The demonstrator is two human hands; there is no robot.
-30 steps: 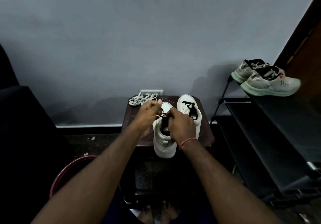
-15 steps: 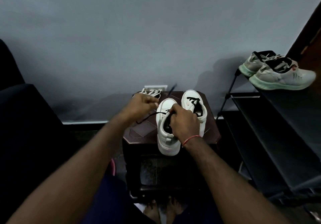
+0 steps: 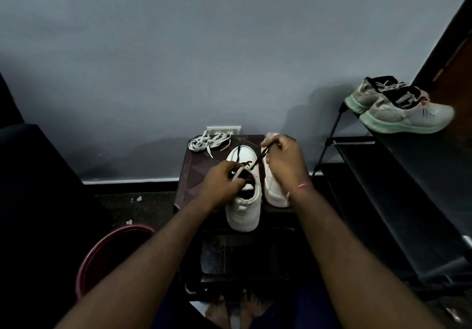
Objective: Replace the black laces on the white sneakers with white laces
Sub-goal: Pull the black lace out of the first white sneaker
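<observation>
Head view: our left hand (image 3: 222, 185) clamps the near sneaker (image 3: 244, 213); right hand (image 3: 283, 165) pinches the black lace (image 3: 258, 159) taut. We judge a snagged lace could yank the sneaker loose.

Grey wall (image 3: 229, 47), dim light; socket (image 3: 224, 130) low on it. Black rack (image 3: 408, 175) at right. Red basin (image 3: 112, 236) on floor (image 3: 153, 206), lower left

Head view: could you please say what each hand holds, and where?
Right hand pinches the thin black lace, free stretch; left hand grips the white sneaker, eyelet flap.
</observation>
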